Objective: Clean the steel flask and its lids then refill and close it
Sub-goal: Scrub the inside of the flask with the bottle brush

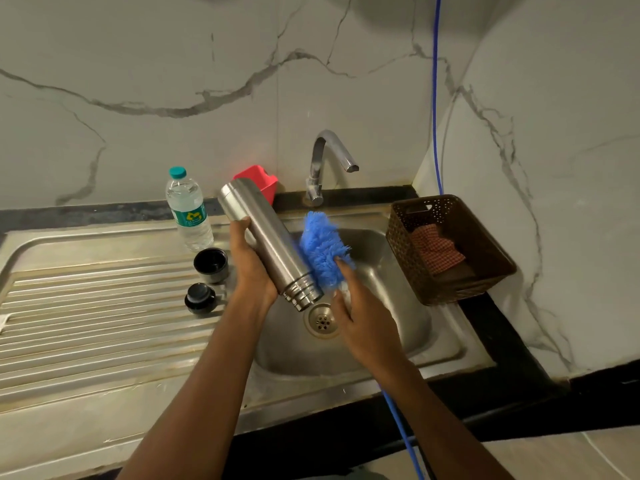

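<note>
- Blue cord (401,427) passes under the right forearm at the front of the sink. A snag there could jerk the scrubbing arm. Judged a minor risk.
- Right hand (367,323) is curled round the handle of the blue bottle brush (320,247), forefinger laid out on the bristles. The handle is mostly hidden in the palm. A wet grip could let the brush twist or drop into the basin.
- Left hand (252,268) is wrapped round the steel flask (266,237) at mid-body. The flask is held tilted over the sink (408,306), threaded mouth low and just above the drain (322,320), base raised and away. Smooth steel is likely slick when wet, so it could slide through the hand and knock its threads on the basin. One hand alone takes the brush's sideways push.
- The bristles lie on the flask's outside, near the neck. The interior is not visible. There is a risk of refilling over an unscrubbed inside.
- Cup lid (210,265) and stopper (201,298) sit on the ribbed drainboard, just left of the left wrist. A wrist swing could knock them, and the rounded stopper would likely roll.
- Water bottle (188,209) stands capped and upright behind the lids, near the flask's raised base. A swing of that base could tip it.
- Brown basket (401,244) holds a checked cloth (436,251) on the table right of the basin. Splash could soak the cloth.
- Tap (329,161) shows no water running. Soap left unrinsed would foul the refill.
</note>
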